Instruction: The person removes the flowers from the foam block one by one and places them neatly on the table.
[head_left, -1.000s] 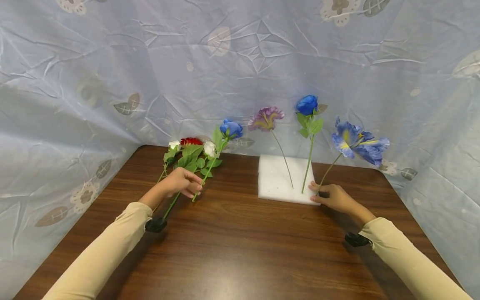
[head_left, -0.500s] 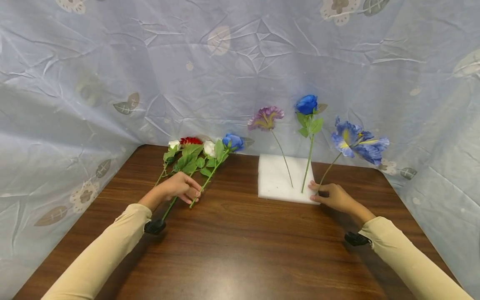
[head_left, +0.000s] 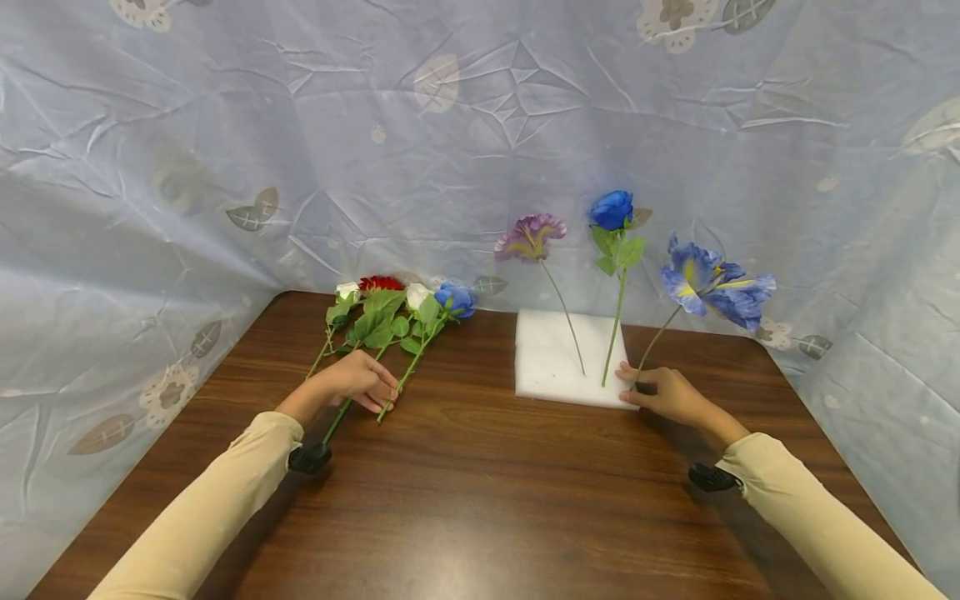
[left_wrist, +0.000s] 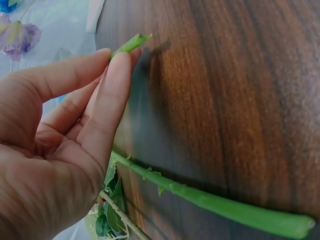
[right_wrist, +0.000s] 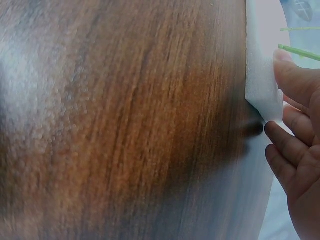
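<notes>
Wooden table (head_left: 480, 492). On it, white foam block (head_left: 547, 362), right of the held blue rose (head_left: 456, 300) and well apart. Rose's long axis slants away and rightward, bloom farthest. Right hand (head_left: 671, 396) grips the block's near right corner; left hand (head_left: 352, 379) — nearer the rose — pinches its lower stem, stem end (left_wrist: 132, 44) just past the fingertips.

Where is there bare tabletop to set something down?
Bare: table between both sleeves, and the gap from the held blue rose to the foam block. Crowded: far left, where flowers lie, and the block's right edge, by the right hand.
</notes>
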